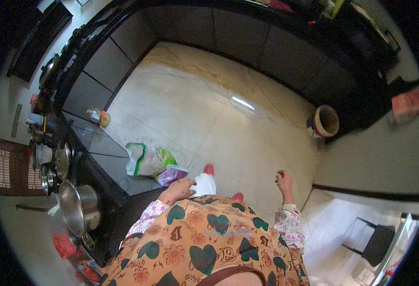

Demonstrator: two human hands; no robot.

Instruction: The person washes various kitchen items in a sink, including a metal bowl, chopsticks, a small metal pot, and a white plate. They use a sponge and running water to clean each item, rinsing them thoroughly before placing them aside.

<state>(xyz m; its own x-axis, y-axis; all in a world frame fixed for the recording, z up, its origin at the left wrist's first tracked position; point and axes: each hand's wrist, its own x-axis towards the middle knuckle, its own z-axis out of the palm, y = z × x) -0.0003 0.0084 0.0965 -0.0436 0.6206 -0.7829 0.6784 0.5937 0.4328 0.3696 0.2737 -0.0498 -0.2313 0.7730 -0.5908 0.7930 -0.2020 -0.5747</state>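
Much bare floor (252,148) under right hand (284,180); left hand (177,190) near counter edge (100,172)

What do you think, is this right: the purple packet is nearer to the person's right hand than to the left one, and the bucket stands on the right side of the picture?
Not quite: the head view shows the purple packet nearer to the left hand. The bucket does stand on the right side.

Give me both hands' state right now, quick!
Left hand: at the white item; whether it holds it can't be told.
Right hand: loosely open, fingers partly curled, nothing visible in it.
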